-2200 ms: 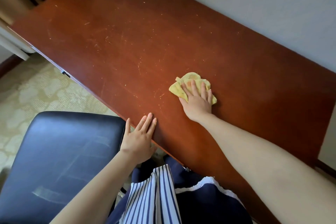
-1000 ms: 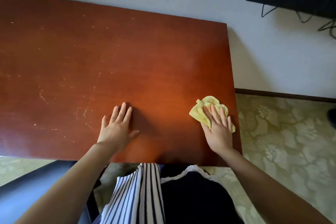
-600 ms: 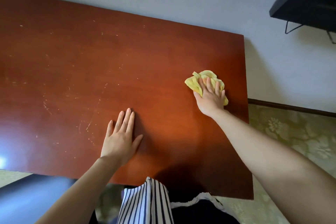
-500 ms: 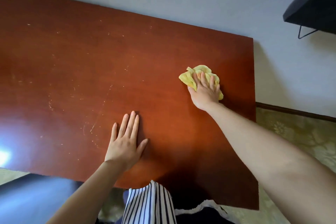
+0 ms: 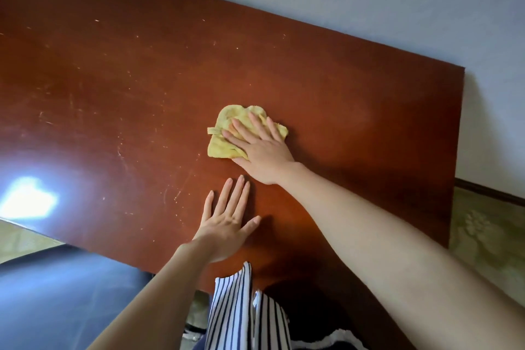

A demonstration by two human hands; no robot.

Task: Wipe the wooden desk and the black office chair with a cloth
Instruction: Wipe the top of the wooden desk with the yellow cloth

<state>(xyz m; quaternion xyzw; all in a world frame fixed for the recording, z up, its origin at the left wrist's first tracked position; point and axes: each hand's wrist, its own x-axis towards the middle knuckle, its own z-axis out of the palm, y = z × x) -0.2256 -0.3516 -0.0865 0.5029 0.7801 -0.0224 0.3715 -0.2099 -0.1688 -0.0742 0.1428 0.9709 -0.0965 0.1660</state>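
Pressing the yellow cloth (image 5: 238, 133) flat under my right hand (image 5: 262, 153), fingers straight, I should sweep overlapping strokes toward the scratched part of the table (image 5: 113, 88) while my left hand (image 5: 227, 224) braces, palm flat and fingers spread.

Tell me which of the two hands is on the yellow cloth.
The right hand. Its straight fingers press the yellow cloth flat on the wooden desk, while the left hand lies on bare wood nearer the desk's front edge.
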